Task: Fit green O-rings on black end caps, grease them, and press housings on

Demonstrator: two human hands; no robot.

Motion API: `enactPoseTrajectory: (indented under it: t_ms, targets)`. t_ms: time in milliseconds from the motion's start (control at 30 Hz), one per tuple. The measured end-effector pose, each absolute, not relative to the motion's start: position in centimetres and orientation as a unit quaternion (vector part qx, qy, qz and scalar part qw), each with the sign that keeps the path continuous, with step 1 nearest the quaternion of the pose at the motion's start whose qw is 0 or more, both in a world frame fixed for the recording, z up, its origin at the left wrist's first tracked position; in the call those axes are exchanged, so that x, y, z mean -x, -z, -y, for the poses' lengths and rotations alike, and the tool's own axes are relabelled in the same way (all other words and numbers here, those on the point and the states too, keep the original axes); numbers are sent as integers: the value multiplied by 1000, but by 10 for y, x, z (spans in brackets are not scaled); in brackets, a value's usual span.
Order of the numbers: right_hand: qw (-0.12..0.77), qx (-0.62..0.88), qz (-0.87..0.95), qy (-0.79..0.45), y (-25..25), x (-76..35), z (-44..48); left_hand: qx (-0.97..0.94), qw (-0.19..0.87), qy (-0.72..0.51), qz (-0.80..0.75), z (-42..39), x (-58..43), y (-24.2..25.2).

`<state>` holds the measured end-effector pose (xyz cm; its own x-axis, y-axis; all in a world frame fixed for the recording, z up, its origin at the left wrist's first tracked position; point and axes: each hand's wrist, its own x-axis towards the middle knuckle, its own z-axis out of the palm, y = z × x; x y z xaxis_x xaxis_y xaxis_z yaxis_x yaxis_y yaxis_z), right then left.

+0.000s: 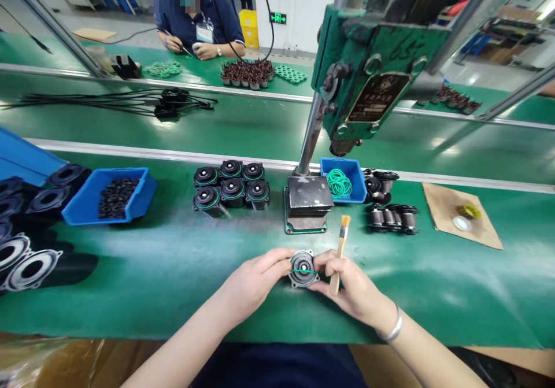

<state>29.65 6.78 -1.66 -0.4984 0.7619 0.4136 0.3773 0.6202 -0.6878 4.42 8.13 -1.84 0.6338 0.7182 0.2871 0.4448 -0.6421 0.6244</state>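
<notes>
Left hand gripping the round housing by its left edge, right hand on its right edge with the brush also clamped in those fingers. Green ring runs across the housing face between my fingertips, can't tell which ones pinch it. Metal block just beyond my fingers, blue bin of rings beyond and right.

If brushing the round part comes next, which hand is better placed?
Probably the right hand: it holds the brush, bristles up, beside the round part. The left hand has no brush; its fingertips are at the part's left edge.
</notes>
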Motion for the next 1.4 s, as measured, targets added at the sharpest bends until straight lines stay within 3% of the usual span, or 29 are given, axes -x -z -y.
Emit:
enactPoseTrajectory:
  t_ms: [300,767,1000,1233,1400]
  targets:
    - [423,335,802,-257,35,-292,-58,-871,259,-274,-316,-79,-45,23]
    - [409,315,826,-228,33,-286,-44,-846,300,-322,-301,-61,-54,30]
    - [572,414,668,-236,-19,-315,-65,-767,357,-394,-358,-70,-83,46]
    - [454,395,727,-331,-32,-335,-86,-671,563,-351,-332,-82,-80,49]
    - [429,341,684,-482,-30,-309,-111,-614,626,-347,-333,-84,-76,48]
